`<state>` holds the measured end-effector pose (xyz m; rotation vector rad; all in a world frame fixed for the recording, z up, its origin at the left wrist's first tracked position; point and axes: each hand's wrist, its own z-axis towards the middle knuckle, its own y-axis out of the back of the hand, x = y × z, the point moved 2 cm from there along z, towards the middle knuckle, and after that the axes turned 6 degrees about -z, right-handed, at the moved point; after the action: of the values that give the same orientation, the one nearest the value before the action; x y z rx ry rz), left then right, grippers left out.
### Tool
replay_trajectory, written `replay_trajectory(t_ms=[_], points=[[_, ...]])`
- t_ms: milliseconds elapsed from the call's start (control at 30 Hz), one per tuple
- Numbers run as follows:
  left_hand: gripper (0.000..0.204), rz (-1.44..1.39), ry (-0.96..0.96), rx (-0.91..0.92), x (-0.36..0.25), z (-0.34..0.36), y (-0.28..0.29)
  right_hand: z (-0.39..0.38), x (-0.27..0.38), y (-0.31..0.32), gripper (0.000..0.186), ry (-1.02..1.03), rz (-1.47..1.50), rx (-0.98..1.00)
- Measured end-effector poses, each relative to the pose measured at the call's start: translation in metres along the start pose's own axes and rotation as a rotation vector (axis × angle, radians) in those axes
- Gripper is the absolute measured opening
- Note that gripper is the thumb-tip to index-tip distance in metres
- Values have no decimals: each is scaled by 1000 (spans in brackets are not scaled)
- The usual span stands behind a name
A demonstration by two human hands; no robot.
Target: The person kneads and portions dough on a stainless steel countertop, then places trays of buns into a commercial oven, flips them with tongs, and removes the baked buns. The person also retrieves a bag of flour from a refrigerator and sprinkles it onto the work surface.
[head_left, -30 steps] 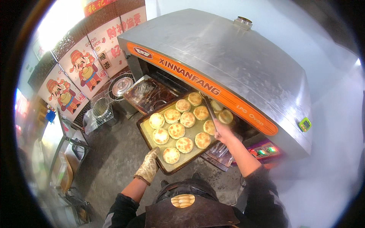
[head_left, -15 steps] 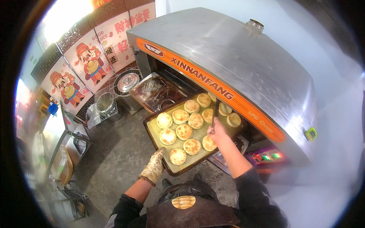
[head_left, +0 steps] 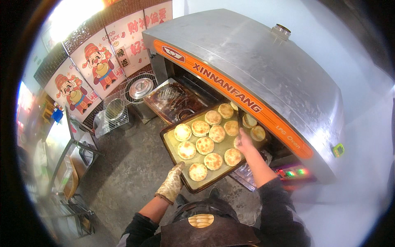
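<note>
My left hand, in a patterned oven mitt, is closed on the near left corner of a dark-rimmed baking tray. Several round, browned flatbreads lie on the tray's pale liner. The tray slants, its far right end under the oven's front opening. Above it my bare right hand is closed around a long, narrow dark tool, whose kind I cannot make out. The tool points toward the oven, among the breads at the far side; its tip is hard to see.
A second, dark-stained tray sits at the oven mouth, left of the breads. Farther left stand a lidded metal pot and a wire rack. Lit controls show at the oven's lower right. A metal table stands at far left.
The whole view has shifted slightly. My right hand with the dark tool has moved a little to the right over the tray, uncovering a bread near the front edge. My left hand keeps its grip.
</note>
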<state>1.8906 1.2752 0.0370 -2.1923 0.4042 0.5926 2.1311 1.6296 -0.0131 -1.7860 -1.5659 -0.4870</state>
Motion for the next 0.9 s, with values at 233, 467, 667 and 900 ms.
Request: replay_trajectory(t_ms=[233,467,667,900], points=[[52,38,31,-4,0,10,14,-55,43,45,58,726,-1646,-513],[53,-87,36,80,-1,6,7,-80,65,33,53,1142,-2110,-789],[54,-91,76,-4,-9,2,4,-157,48,43,57,950,-2037,-718],[55,-82,83,127,-6,7,10,-261,-10,133,53,433,-1043,-301]])
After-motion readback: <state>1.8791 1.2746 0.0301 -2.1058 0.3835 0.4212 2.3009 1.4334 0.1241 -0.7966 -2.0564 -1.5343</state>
